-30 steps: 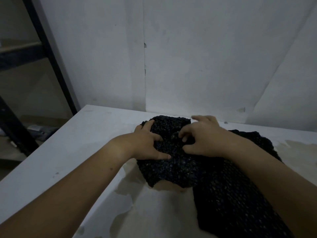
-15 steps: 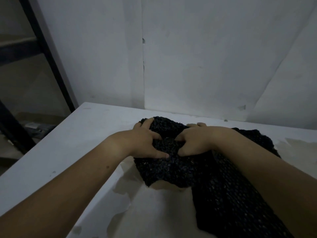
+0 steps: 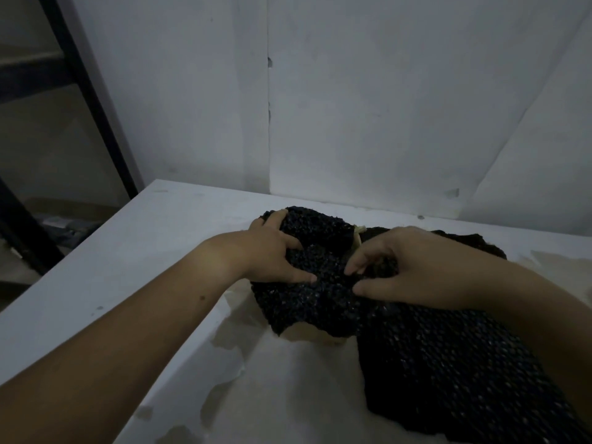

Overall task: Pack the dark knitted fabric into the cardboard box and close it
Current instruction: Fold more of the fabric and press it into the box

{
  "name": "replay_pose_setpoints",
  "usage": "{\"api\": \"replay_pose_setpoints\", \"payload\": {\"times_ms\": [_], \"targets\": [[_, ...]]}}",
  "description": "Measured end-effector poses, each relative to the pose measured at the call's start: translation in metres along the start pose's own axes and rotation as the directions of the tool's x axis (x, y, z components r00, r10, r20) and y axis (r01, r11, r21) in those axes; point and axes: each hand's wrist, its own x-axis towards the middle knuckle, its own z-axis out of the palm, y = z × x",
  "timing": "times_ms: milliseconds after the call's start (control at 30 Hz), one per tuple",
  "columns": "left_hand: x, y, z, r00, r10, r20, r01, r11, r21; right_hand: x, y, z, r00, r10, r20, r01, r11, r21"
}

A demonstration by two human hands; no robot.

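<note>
The dark knitted fabric (image 3: 323, 302) lies bunched in a mound on the white table (image 3: 134, 261) and trails off toward the lower right. It covers the cardboard box almost fully; only pale slivers of the cardboard box (image 3: 357, 237) show behind the mound and under its front edge. My left hand (image 3: 272, 251) grips the mound's left side, thumb pressed into the knit. My right hand (image 3: 413, 267) has fingers and thumb curled into the knit just right of the middle.
A white paper-covered wall stands close behind the table. A dark metal rack (image 3: 93, 100) stands at the left beyond the table edge. Torn pale patches mark the tabletop near me.
My right hand has shifted right and toward me along the fabric, uncovering a sliver of cardboard behind the mound. My left hand has stayed on the left side.
</note>
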Motion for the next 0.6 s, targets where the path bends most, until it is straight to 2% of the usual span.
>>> {"api": "replay_pose_setpoints", "payload": {"times_ms": [67, 133, 233, 333, 400, 467, 533, 600], "targets": [[0.0, 0.0, 0.0, 1.0, -0.005, 0.0, 0.005, 1.0, -0.001, 0.003, -0.007, 0.006, 0.995, -0.025, 0.095, 0.038, 0.989, -0.146], [0.0, 0.001, -0.001, 1.0, -0.008, 0.001, 0.008, 1.0, -0.002, 0.008, -0.013, 0.008, 0.983, 0.029, 0.181, 0.021, 0.962, -0.271], [0.001, 0.001, -0.002, 1.0, -0.006, -0.004, 0.006, 1.0, 0.016, 0.02, -0.016, 0.01, 0.947, 0.125, 0.297, -0.013, 0.936, -0.352], [0.0, 0.002, -0.003, 1.0, 0.006, -0.014, -0.006, 1.0, 0.016, 0.028, -0.016, 0.016, 0.921, 0.134, 0.365, 0.041, 0.9, -0.434], [-0.001, 0.002, -0.004, 1.0, 0.009, -0.013, -0.009, 1.0, 0.009, 0.026, -0.016, 0.019, 0.932, 0.11, 0.345, 0.059, 0.894, -0.444], [-0.002, 0.001, -0.003, 1.0, 0.007, -0.01, -0.007, 1.0, 0.012, 0.02, -0.015, 0.018, 0.961, 0.017, 0.274, 0.09, 0.923, -0.375], [-0.002, 0.001, -0.003, 1.0, 0.005, -0.011, -0.004, 1.0, 0.018, 0.012, -0.008, 0.01, 0.987, -0.098, 0.125, 0.13, 0.949, -0.287], [-0.002, 0.001, -0.003, 1.0, 0.001, -0.01, 0.0, 1.0, 0.023, 0.006, -0.003, 0.002, 0.989, -0.15, -0.014, 0.141, 0.952, -0.27]]}}
